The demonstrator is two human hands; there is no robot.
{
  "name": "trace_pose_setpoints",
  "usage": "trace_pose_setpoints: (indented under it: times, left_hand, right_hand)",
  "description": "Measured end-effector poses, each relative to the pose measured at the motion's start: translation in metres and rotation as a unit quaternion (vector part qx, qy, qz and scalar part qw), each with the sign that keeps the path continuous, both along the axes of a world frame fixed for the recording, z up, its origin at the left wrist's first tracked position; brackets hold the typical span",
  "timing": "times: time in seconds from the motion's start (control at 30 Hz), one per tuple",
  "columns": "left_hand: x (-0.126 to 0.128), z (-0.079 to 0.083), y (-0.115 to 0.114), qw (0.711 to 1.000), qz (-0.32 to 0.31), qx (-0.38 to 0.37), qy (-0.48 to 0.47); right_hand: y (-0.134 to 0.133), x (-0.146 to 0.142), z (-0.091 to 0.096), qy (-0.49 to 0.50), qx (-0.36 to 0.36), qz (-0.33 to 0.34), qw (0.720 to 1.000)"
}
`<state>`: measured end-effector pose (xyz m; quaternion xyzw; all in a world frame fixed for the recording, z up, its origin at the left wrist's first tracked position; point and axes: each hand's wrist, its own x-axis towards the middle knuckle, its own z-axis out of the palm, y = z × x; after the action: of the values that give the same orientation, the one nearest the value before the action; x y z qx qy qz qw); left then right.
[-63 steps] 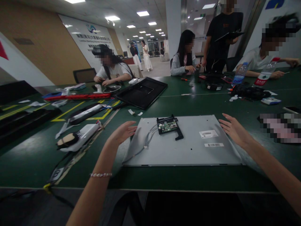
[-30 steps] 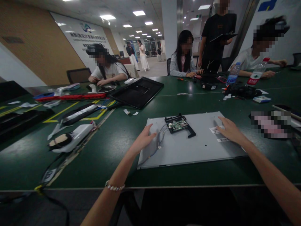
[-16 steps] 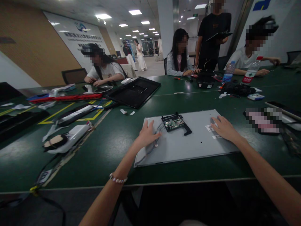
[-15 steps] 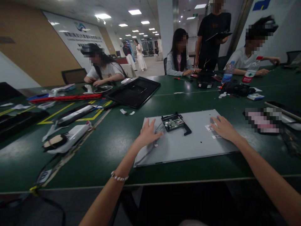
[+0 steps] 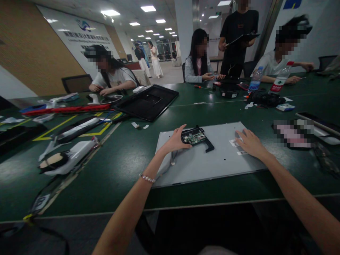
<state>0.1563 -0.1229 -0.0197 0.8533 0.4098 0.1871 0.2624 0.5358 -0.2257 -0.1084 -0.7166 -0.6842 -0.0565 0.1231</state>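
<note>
A grey metal panel (image 5: 212,159) lies flat on the green table (image 5: 119,166) in front of me. A small green circuit board in a black bracket (image 5: 196,137) sits on the panel's upper middle, with grey wires (image 5: 172,159) trailing to the left. My left hand (image 5: 175,141) reaches the board's left edge, its fingers curled against it. Further right, my right hand (image 5: 249,142) rests flat on the panel, fingers spread over two white labels (image 5: 233,143).
A black monitor frame (image 5: 147,102) lies further back on the table. White and black parts (image 5: 63,157) and a red strip (image 5: 66,109) lie at the left. Bottles (image 5: 281,76) and black gear (image 5: 262,98) stand at the back right. Several other people sit or stand beyond the table.
My left hand has moved right along the panel, from the wires to the circuit board's left edge. My right hand has stayed flat on the labels.
</note>
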Motion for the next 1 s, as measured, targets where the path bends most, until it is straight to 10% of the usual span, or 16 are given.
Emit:
trace_pose_setpoints:
  times: [1.0]
  left_hand:
    - [-0.001, 0.006, -0.029, 0.985, -0.116, -0.105, -0.068]
  right_hand:
    - [-0.006, -0.023, 0.011, 0.029, 0.035, -0.025, 0.999]
